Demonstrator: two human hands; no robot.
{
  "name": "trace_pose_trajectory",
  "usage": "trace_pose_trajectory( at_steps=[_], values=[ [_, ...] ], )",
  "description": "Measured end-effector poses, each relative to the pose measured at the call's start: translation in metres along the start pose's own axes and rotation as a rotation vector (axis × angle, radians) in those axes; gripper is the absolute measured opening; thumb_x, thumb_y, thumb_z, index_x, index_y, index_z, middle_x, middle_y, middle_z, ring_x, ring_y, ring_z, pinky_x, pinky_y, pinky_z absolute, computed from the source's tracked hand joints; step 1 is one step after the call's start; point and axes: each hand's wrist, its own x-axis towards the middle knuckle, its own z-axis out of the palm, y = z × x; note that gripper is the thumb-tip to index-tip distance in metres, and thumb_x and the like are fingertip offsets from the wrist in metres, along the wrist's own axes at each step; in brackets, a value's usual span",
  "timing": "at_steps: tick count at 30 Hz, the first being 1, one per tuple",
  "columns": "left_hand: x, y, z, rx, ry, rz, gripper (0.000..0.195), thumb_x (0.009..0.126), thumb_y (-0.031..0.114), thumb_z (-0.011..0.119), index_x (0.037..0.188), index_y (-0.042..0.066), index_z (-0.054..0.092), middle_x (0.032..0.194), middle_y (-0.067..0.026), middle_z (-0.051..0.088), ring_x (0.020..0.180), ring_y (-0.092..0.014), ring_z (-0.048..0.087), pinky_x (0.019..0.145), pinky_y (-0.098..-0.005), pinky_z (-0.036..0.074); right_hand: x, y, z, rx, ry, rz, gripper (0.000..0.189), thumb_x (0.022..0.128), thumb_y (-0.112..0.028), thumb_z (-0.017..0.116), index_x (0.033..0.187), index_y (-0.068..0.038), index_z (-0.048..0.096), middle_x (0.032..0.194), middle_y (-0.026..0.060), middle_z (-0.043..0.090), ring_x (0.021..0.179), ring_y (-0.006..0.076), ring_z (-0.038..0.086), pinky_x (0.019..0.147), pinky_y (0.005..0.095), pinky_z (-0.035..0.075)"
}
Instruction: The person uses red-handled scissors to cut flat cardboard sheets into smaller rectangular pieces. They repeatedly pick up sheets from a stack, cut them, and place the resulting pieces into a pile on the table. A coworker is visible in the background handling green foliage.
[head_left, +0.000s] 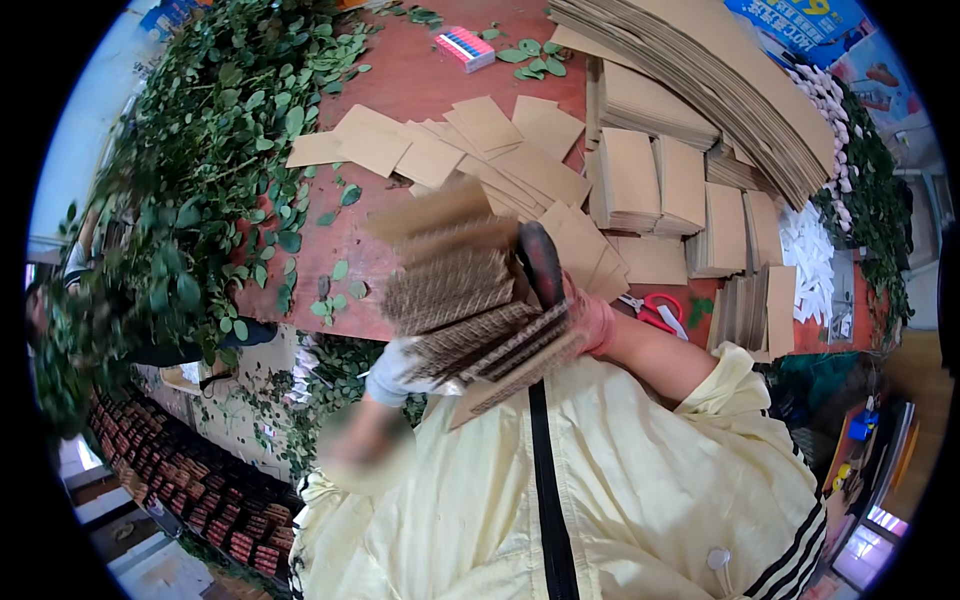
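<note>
A bundle of cut corrugated cardboard pieces (457, 289) is held in front of my chest, blurred by motion, its fluted edges facing up. My right hand (546, 262), in a red and black glove, grips the bundle's right side. My left hand (390, 375), in a whitish glove, is at its lower left; the fingers are hidden behind the cardboard. Beyond the bundle, loose flat cardboard pieces (480, 150) lie spread and overlapping on the red tabletop (292, 307). Red-handled scissors (660, 311) rest to the right of my right wrist.
Neat stacks of cardboard pieces (630, 176) stand at the right, beneath long cardboard sheets (712, 82). White strips (806, 255) lie farther right. Leafy green stems (202, 165) pile up at the left. A pink-and-white box (465, 49) is at the back. Another person's arm (86, 232) shows far left.
</note>
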Motion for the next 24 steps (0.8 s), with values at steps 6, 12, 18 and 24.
trace_pose_trajectory(
  at_steps=[6, 12, 18, 24],
  values=[
    [0.010, 0.023, 0.008, -0.603, 0.246, -0.129, 0.077, 0.077, 0.058, 0.056, 0.133, 0.010, 0.029, 0.136, -0.0100, 0.038, 0.127, -0.029, 0.037, 0.107, -0.0424, 0.028, -0.036, 0.017, 0.002, -0.245, -0.108, 0.162, 0.129, 0.049, -0.042, 0.087, 0.141, 0.007, 0.011, 0.141, 0.0227, 0.024, 0.126, 0.0336, 0.032, 0.104, 0.0388, 0.028],
    [0.050, 0.045, 0.007, -1.170, 0.670, -0.150, 0.095, 0.076, 0.058, 0.055, 0.139, 0.005, 0.007, 0.140, -0.0166, 0.027, 0.126, -0.032, 0.036, 0.104, -0.0429, 0.034, -0.030, 0.017, 0.005, -0.213, -0.107, 0.162, 0.130, 0.049, -0.044, 0.086, 0.141, 0.006, 0.009, 0.141, 0.0224, 0.024, 0.126, 0.0330, 0.033, 0.103, 0.0394, 0.029],
    [0.049, 0.021, 0.030, -0.962, 0.697, -0.147, 0.102, 0.074, 0.064, 0.051, 0.140, 0.006, 0.000, 0.140, -0.0178, 0.026, 0.126, -0.032, 0.036, 0.104, -0.0427, 0.034, -0.030, 0.000, 0.005, 0.011, -0.098, 0.171, 0.131, 0.049, -0.046, 0.085, 0.141, 0.005, 0.008, 0.141, 0.0221, 0.024, 0.125, 0.0324, 0.033, 0.103, 0.0401, 0.030],
    [0.037, 0.029, 0.033, -0.739, 0.594, -0.088, 0.109, 0.072, 0.071, 0.047, 0.141, 0.008, -0.008, 0.141, -0.0191, 0.026, 0.127, -0.032, 0.035, 0.104, -0.0425, 0.033, -0.039, 0.005, -0.006, -0.313, -0.173, 0.204, 0.138, 0.046, -0.059, 0.082, 0.142, 0.004, 0.006, 0.144, 0.0224, 0.020, 0.130, 0.0327, 0.028, 0.106, 0.0396, 0.025]
  ],
)
